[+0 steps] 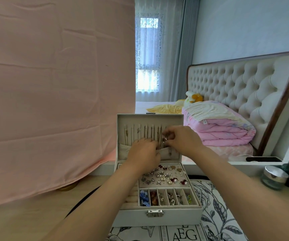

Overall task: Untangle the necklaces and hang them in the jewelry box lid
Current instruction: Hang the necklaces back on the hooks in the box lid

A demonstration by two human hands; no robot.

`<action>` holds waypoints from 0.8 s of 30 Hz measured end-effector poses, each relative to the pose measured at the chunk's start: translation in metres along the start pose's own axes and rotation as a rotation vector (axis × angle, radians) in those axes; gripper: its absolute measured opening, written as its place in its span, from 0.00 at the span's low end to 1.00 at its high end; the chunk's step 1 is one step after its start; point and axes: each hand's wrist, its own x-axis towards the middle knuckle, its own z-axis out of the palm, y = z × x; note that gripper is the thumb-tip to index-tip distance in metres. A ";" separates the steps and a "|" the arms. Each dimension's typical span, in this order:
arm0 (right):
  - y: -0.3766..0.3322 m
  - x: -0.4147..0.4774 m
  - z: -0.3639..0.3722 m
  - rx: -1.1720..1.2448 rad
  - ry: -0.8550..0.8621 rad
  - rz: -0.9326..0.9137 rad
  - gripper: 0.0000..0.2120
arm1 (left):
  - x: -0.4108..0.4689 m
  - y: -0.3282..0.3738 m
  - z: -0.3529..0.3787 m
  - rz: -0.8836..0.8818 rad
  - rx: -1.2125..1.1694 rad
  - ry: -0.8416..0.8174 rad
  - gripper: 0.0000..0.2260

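Hands meet at the upright jewelry box lid (121, 120): right hand (183, 142) pinches a necklace (165, 139) at 3 o'clock, left hand (143, 153) curls at the 6 o'clock pocket (123, 152), grip unclear. Gold chains (147, 133) hang across it.

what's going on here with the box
A person is working at an open jewelry box. Both hands are up at the raised lid, where several necklaces hang in a row. The right hand pinches a small silvery piece beside them; the left hand is at the lid's pocket, its fingertips hidden. Earrings lie in the box below.
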 end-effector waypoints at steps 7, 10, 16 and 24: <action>0.013 -0.019 0.012 -0.163 0.118 -0.067 0.07 | -0.001 0.000 0.000 -0.007 -0.047 0.012 0.15; 0.014 -0.020 0.019 -0.278 0.043 -0.118 0.13 | -0.003 0.001 -0.001 -0.002 -0.058 0.013 0.15; 0.010 -0.010 0.013 -0.146 0.088 -0.093 0.07 | -0.005 -0.001 -0.003 0.004 -0.054 -0.004 0.16; 0.000 -0.008 0.010 -0.138 0.102 -0.014 0.09 | -0.007 -0.002 -0.006 0.013 -0.048 -0.015 0.16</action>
